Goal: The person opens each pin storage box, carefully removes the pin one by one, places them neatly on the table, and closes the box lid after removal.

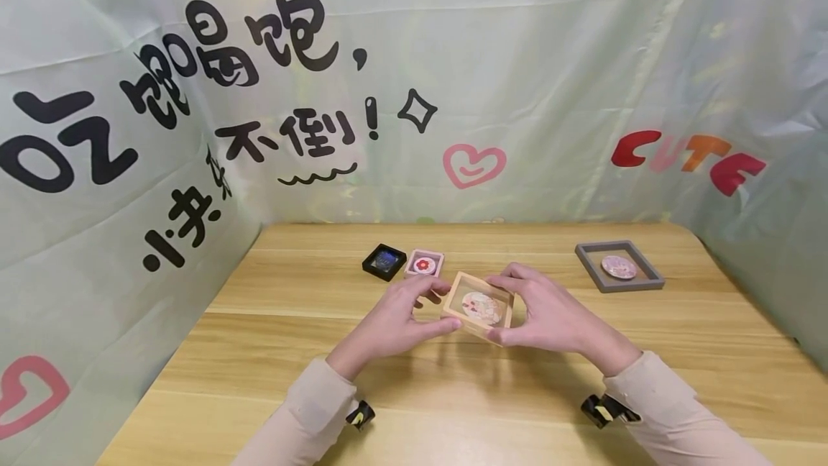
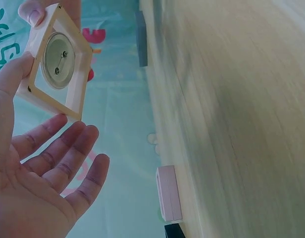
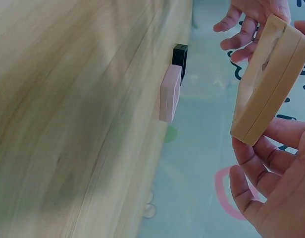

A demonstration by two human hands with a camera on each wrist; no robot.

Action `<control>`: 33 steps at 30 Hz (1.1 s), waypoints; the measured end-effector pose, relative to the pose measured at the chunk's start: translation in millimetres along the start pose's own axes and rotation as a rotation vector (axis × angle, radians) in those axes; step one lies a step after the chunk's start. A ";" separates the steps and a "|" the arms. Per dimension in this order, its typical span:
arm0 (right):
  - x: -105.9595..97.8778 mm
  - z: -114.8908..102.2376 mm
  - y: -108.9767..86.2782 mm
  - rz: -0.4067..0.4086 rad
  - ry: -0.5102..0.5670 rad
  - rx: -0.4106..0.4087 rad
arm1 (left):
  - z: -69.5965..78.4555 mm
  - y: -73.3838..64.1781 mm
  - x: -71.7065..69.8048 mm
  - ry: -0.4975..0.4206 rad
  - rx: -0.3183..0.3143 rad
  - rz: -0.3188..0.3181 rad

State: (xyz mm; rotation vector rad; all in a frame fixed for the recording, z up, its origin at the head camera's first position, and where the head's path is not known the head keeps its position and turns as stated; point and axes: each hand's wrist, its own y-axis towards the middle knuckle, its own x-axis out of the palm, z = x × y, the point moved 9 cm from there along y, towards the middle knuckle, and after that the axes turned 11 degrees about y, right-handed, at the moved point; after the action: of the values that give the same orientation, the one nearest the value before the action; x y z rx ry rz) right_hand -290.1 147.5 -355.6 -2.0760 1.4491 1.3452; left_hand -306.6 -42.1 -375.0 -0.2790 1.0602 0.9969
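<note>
At the left, a pale green printed cloth (image 1: 97, 236) walls the light wood-grain table (image 1: 259, 380); near its far edge sits a small black square frame (image 1: 375, 273) holding a dark blue disc (image 1: 385, 260). Just beside it, whether touching I cannot tell, is a small pink square frame (image 1: 441, 263) with a white disc bearing a red flower (image 1: 425, 265). Next comes the left hand (image 1: 397, 318), thumb and forefinger pinching one end of a cream-coloured square frame (image 1: 481, 282), its other fingers spread. That frame is held up off the table, tilted, with a patterned round badge (image 1: 484, 308) behind clear panes. The step in hand looks like steadying the closed-looking frame; I judge the next move calls for an even, light grip at both ends. The right hand (image 1: 546, 308) pinches the opposite end between thumb and fingers. Farther right, well apart, lies a larger grey square frame (image 1: 634, 285) holding a pinkish disc (image 1: 619, 267). Only the pink frame, near the left fingers, seems likely to hinder lowering there.
</note>
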 end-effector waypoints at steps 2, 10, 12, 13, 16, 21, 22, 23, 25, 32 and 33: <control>0.4 -0.2 0.2 -0.001 -0.002 -0.003 | 0.0 -0.9 -0.5 -0.001 -0.002 -0.002; 1.3 -2.8 0.5 -0.017 0.004 -0.016 | 2.3 -6.0 0.3 -0.009 0.001 -0.013; 1.3 -3.2 0.5 -0.020 0.011 -0.020 | 2.0 -6.6 0.5 -0.019 0.001 -0.008; 1.4 -3.1 0.4 -0.021 0.014 -0.021 | 1.7 -6.9 0.6 -0.026 -0.001 -0.005; 2.1 -3.0 0.4 -0.021 0.028 -0.028 | 0.0 -7.6 0.8 -0.052 -0.012 0.000; 3.0 -5.4 1.6 -0.017 0.050 -0.051 | -1.4 -8.9 0.1 -0.083 -0.020 -0.003; 2.7 -6.4 1.8 -0.017 0.054 -0.058 | -1.2 -8.8 -0.5 -0.088 -0.016 -0.002; 2.3 -7.6 2.1 -0.016 0.057 -0.064 | -1.1 -8.6 -0.9 -0.093 -0.014 -0.001; 1.8 -8.3 2.4 -0.017 0.062 -0.068 | -1.2 -8.4 -1.5 -0.105 -0.014 0.000; 3.0 -9.3 0.9 -0.033 0.077 -0.072 | -3.1 -10.1 0.9 -0.150 -0.029 -0.019; 3.2 -9.7 0.5 -0.033 0.080 -0.073 | -3.3 -10.5 1.5 -0.159 -0.030 -0.022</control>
State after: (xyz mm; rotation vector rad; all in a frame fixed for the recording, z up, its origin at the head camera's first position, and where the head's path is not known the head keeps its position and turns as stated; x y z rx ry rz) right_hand -285.2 138.9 -352.9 -2.2133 1.4101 1.3366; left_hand -300.0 -49.2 -380.6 -0.2311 0.8972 0.9989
